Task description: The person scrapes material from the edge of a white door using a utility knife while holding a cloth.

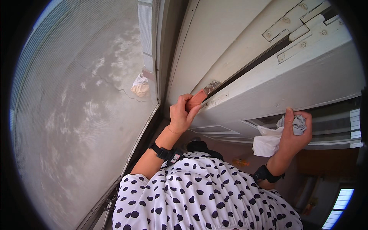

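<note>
In my left hand (pixel 183 113) is a small hand tool (pixel 196 99) with a flat orange-red handle and a short, grey, stained end; whether that end is a blade or bristles I cannot tell. Its end lies against the cream wood beside the gap between the door frame (pixel 230 63) and the hinged edge of the door (pixel 264 74). My right hand (pixel 293 134) grips a crumpled grey-and-white cloth (pixel 298 124), its thumb up against the door face. A white cloth (pixel 267 141) hangs beside that hand, and I cannot tell whether both are one piece.
Upper right, a painted hinge (pixel 297 34) with several screws joins door and frame. A mesh screen (pixel 82 115) fills the left, with a metal-edged frame (pixel 143 128). Beyond it a white and cream bundle (pixel 140 85) lies on the cracked grey ground. A dark glass panel (pixel 326 111) sits in the door.
</note>
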`<state>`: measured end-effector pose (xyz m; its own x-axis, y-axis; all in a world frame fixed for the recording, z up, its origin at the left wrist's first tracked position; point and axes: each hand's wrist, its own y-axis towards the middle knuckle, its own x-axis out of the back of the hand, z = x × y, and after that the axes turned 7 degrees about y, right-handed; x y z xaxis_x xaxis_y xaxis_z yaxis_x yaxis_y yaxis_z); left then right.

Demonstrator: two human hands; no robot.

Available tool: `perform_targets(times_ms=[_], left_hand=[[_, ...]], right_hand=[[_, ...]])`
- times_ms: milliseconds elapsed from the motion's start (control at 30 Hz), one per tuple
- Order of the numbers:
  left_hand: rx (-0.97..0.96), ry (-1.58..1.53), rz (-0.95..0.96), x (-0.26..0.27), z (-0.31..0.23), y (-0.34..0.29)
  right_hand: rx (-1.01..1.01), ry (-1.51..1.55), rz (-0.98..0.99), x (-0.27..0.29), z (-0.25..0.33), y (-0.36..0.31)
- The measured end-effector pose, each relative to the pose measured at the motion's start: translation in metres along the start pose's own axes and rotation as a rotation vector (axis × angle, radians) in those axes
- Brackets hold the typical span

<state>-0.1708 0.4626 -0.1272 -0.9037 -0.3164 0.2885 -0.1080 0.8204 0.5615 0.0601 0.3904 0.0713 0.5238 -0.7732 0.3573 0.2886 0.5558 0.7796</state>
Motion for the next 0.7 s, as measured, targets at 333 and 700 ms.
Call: perform_targets(times_ms=[333, 700], left_hand=[[-0.008, 0.03, -0.021, -0.0011, 0.0038, -0.0037], [-0.149, 0.083, -0.035, 0.0072, 0.0002, 0.0057]], right_hand=[[-0.007, -0.001, -0.001, 0.0029, 0.0023, -0.0019], [0.039, -0.036, -0.011, 0.0078, 0.003, -0.0051]])
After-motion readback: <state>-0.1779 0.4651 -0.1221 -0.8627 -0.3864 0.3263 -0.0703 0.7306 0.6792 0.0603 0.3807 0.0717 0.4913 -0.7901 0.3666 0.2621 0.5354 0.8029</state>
